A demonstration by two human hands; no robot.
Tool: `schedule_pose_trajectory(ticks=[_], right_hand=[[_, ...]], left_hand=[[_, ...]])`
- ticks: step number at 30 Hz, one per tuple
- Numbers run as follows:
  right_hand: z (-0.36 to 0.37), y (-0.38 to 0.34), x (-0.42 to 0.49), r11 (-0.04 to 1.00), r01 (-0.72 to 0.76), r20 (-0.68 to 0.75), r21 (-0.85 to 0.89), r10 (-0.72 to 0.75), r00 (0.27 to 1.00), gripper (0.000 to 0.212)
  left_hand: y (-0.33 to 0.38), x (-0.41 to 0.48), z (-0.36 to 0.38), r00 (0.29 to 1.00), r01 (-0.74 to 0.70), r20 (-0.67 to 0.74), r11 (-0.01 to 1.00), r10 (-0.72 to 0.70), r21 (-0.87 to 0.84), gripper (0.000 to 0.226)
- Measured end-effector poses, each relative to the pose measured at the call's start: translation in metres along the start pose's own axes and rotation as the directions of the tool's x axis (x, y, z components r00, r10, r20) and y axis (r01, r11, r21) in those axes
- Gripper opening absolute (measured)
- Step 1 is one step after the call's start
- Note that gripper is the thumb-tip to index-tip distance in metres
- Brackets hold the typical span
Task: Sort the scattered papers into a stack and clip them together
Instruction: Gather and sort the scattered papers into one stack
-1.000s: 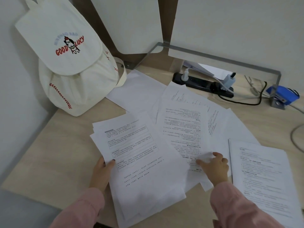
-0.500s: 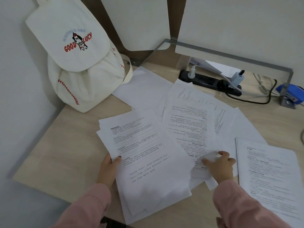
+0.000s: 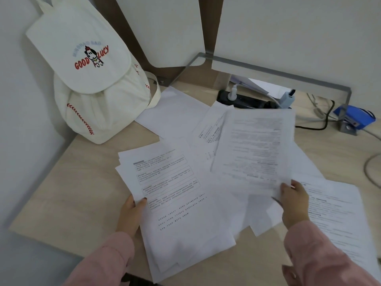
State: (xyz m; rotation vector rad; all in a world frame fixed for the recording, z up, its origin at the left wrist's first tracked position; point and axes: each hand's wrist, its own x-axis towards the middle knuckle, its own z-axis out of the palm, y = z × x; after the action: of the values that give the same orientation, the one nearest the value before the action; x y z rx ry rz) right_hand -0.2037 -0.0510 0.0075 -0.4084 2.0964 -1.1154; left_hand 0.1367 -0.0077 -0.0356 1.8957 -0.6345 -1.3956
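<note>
White printed papers lie scattered over a light wooden desk (image 3: 61,186). My left hand (image 3: 132,213) grips the left edge of a loose stack of sheets (image 3: 177,199) at the desk's front, thumb on top. My right hand (image 3: 292,205) pinches the lower right corner of a printed sheet (image 3: 255,149) that is lifted off the desk and blurred. More sheets (image 3: 179,112) lie behind, and another printed sheet (image 3: 338,213) lies at the right. I see no clip that I can name for certain.
A cream backpack (image 3: 92,83) leans in the back left corner. A black power strip (image 3: 247,100) with plugs and cables lies at the back under a metal shelf frame (image 3: 288,77). A blue object (image 3: 354,118) sits at the far right.
My right hand has lifted the middle printed sheet off the pile and swung it up and to the right. My left hand stays on the stack's edge.
</note>
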Motion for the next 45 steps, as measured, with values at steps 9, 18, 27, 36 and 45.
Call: schedule_pose_trajectory(ticks=[9, 18, 27, 36, 45], right_hand=[[-0.005, -0.024, -0.014, 0.998, -0.034, 0.401, 0.057, 0.008, 0.916, 0.019], [0.022, -0.010, -0.027, 0.394, 0.583, 0.663, -0.710, 0.097, 0.742, 0.030], [0.067, -0.052, -0.040, -0.458, 0.704, 0.834, -0.543, -0.194, 0.517, 0.038], [0.149, -0.058, -0.088, -0.586, 0.764, 0.931, -0.270, -0.361, 0.051, 0.037], [0.206, -0.043, -0.124, -0.626, 0.774, 0.943, -0.094, -0.304, -0.131, 0.027]], left_hand=[[-0.003, 0.000, -0.006, 0.998, 0.041, 0.042, 0.999, -0.040, -0.025, 0.029], [0.006, 0.010, -0.009, 0.963, 0.269, 0.098, 0.926, -0.252, -0.266, 0.052], [0.009, 0.015, -0.009, 0.953, 0.282, 0.195, 0.918, -0.234, -0.278, 0.049], [0.009, 0.002, -0.013, 0.970, 0.117, 0.229, 0.979, -0.076, -0.169, 0.024], [0.013, -0.004, -0.015, 0.923, 0.022, 0.383, 0.994, 0.021, -0.107, 0.039]])
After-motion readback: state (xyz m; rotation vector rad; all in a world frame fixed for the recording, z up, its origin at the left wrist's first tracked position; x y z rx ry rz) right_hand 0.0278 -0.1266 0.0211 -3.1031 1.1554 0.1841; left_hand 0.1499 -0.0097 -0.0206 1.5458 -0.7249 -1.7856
